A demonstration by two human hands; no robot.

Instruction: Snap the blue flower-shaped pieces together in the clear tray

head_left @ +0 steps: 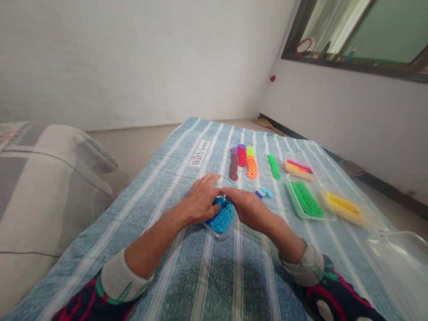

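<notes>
A small clear plastic box (224, 235) in front of me holds rows of blue discs (221, 219) with scalloped edges. My left hand (203, 196) lies over the box's left side, fingers stretched forward and its thumb on the discs. From the right, my right hand (245, 205) reaches over the box's far right edge. Its fingers are straight and close together, their tips meeting my left hand. I see nothing held in either hand, though part of the box is hidden beneath them. Just beyond my right hand lie a few loose blue discs (264, 192).
Striped blue cloth (174, 267) covers the table. Farther back are a brown strip (234, 167), a red strip (241, 157), an orange strip (252, 168) and a green strip (273, 166). Boxes of green pieces (306, 199) and yellow pieces (343, 204) stand right, near a clear container (401, 249).
</notes>
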